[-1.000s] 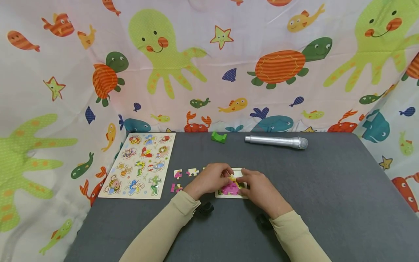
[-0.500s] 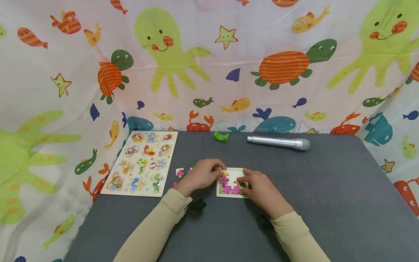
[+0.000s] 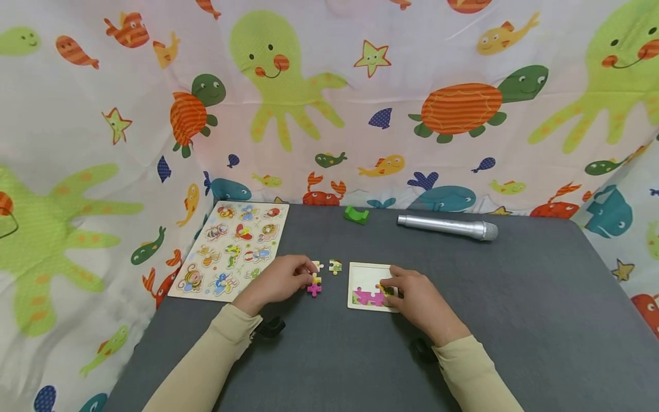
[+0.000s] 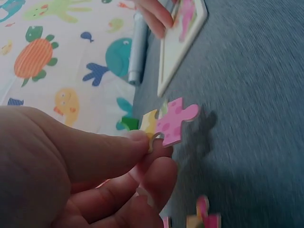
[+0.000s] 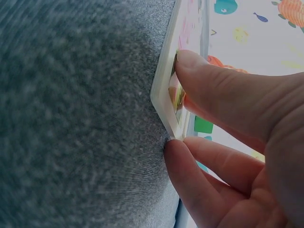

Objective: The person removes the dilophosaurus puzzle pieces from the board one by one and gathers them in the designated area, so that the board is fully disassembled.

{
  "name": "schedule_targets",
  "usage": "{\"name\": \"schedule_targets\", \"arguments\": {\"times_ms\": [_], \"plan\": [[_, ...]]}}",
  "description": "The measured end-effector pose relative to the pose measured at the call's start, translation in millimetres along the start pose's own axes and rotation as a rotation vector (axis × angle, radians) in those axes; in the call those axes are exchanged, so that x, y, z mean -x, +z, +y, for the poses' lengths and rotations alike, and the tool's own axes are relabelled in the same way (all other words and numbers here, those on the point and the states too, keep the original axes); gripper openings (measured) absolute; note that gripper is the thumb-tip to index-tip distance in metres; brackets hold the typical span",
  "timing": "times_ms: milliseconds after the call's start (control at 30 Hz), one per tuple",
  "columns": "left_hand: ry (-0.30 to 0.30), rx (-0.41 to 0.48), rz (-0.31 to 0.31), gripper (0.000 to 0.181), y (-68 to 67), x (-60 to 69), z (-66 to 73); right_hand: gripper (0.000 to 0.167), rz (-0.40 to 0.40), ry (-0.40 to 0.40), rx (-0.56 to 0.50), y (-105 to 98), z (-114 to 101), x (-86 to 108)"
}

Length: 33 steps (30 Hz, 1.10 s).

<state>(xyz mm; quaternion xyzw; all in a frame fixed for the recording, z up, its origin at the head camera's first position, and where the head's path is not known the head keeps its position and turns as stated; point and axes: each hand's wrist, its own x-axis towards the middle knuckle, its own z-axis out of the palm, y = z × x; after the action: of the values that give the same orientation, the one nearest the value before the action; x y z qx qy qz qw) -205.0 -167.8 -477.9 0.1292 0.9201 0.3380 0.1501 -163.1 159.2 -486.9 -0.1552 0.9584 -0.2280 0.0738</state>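
Observation:
In the head view the left hand [image 3: 278,281], left of the puzzle tray [image 3: 359,276], pinches a pink and yellow puzzle piece [image 3: 314,288]. The left wrist view shows this piece [image 4: 172,122] raised off the table between thumb and fingers of the left hand [image 4: 109,166]. The right hand [image 3: 423,300] grips the tray's right side. Seen from the right wrist, its thumb lies on the tray [image 5: 164,95] over a piece and its fingers touch the outer edge. Pink pieces [image 3: 368,297] fill the tray's lower part.
A loose piece [image 3: 335,266] lies between the left hand and the tray. A sticker-like board of insects [image 3: 231,246] is at the left, a green block [image 3: 356,215] and a silver microphone [image 3: 447,226] at the back. Patterned cloth hangs behind.
The left hand has moved left from the tray with a pink and yellow piece, so fewer pieces lie in the tray. The right hand stays at the tray's right side. The head view has shifted.

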Motion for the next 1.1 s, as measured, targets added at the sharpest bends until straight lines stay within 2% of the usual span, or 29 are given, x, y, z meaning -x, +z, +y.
{"name": "schedule_targets", "arguments": {"times_ms": [267, 533, 667, 767, 867, 1000, 1100], "plan": [[-0.046, -0.012, -0.024, 0.01, -4.7, 3.8, -11.3, 0.041, 0.001, -0.002, 0.009, 0, 2, -1.1], [-0.052, -0.051, -0.008, 0.009, -3.1, 2.5, -7.3, 0.041, 0.0, 0.013, -0.002, -1, 1, 0.6], [-0.049, -0.075, 0.02, 0.01, -2.0, 3.3, -3.4, 0.042, 0.0, 0.014, -0.001, -1, 1, 0.7], [-0.019, -0.092, 0.055, 0.012, -0.1, 1.6, 7.1, 0.042, 0.005, 0.014, 0.003, -2, 2, 0.5], [0.051, -0.084, 0.07, 0.015, 6.6, -4.3, 23.0, 0.041, 0.007, 0.017, -0.002, -3, 3, 0.0], [0.16, -0.064, 0.025, 0.019, 25.1, -18.3, 49.2, 0.041, 0.004, 0.02, -0.023, -1, 3, -0.9], [0.195, -0.06, -0.032, 0.022, 42.7, -31.4, 67.8, 0.038, 0.01, 0.008, -0.034, 1, 4, -1.1]]}}
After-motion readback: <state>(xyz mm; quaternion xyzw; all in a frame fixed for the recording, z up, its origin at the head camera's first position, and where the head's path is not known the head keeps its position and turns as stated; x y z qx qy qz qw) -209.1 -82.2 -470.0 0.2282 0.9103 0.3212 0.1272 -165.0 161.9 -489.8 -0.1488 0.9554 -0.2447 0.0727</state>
